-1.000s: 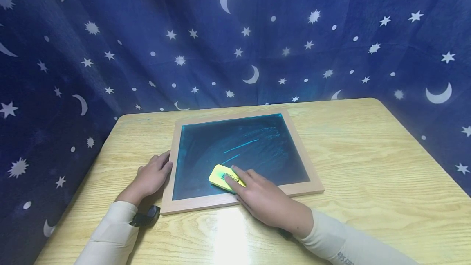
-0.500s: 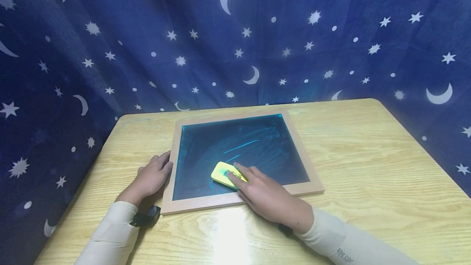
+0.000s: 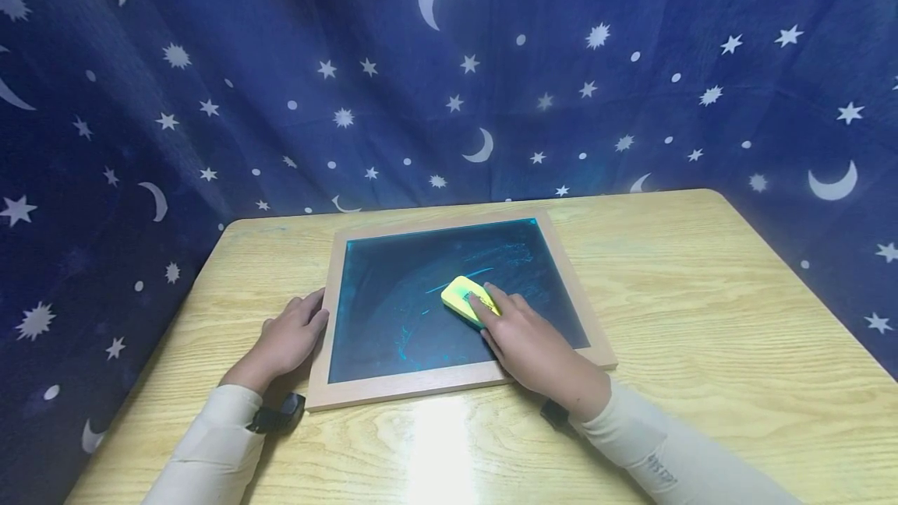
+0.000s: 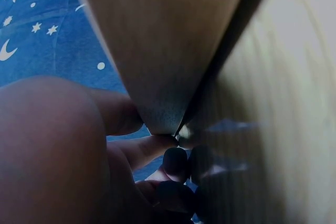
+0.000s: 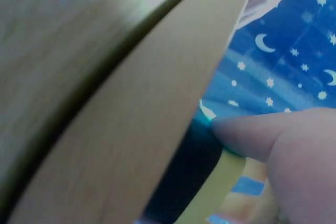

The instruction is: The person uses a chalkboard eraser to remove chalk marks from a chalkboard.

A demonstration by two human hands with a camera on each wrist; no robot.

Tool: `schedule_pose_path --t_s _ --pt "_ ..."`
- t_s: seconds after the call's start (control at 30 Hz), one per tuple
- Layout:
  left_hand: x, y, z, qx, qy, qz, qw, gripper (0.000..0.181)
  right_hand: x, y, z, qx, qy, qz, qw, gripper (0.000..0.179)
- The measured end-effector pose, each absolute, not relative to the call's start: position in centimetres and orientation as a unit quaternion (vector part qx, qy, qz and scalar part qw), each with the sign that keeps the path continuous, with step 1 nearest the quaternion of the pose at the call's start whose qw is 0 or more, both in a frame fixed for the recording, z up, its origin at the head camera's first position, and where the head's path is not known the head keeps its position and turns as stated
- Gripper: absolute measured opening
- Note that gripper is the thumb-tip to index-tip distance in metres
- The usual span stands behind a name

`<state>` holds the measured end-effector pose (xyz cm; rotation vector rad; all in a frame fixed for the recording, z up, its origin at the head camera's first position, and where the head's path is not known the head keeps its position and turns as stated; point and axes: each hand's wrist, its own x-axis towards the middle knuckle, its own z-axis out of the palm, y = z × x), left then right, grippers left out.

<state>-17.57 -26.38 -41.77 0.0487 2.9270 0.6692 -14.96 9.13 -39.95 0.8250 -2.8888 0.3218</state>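
A framed blackboard lies flat on the table, bearing blue chalk strokes and smudges. My right hand grips a yellow board eraser on the board's surface, thumb and fingers along its sides. The eraser's dark underside shows past the board's edge in the right wrist view, where the thumb presses its side. My left hand rests on the table at the board's left side, thumb and fingertips touching the wooden frame. Some of its fingers are dark in the left wrist view.
The wood-grain table extends on both sides of the board. A blue curtain with moons and stars hangs behind and to the left. Black wrist devices sit at both cuffs.
My right hand has moved the eraser up and to the right. Most of the lower blue stroke is gone, and faint chalk smudges show at the lower left. My left hand stays put.
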Motion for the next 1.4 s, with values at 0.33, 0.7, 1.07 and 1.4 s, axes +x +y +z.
schedule_pose_path --t_s 0.33,0.7,1.07,1.4 --pt "-17.6 -26.3 -41.6 0.016 0.972 0.224 0.069 0.055 -15.5 10.4 -39.7 0.233 -0.965 0.086 0.089 0.048" --pt "-17.7 -26.0 -41.3 0.015 0.971 0.228 0.070 0.056 -15.5 10.7 -39.5 0.238 -0.963 0.085 0.094 0.048" --pt "-17.6 -26.2 -41.6 0.013 0.971 0.224 0.077 0.056 -15.3 9.9 -39.4 0.271 -0.956 0.081 0.080 0.046" --pt "-17.4 -26.2 -41.6 0.013 0.971 0.227 0.075 0.056 -14.8 8.1 -39.4 0.324 -0.941 0.063 0.081 0.043"
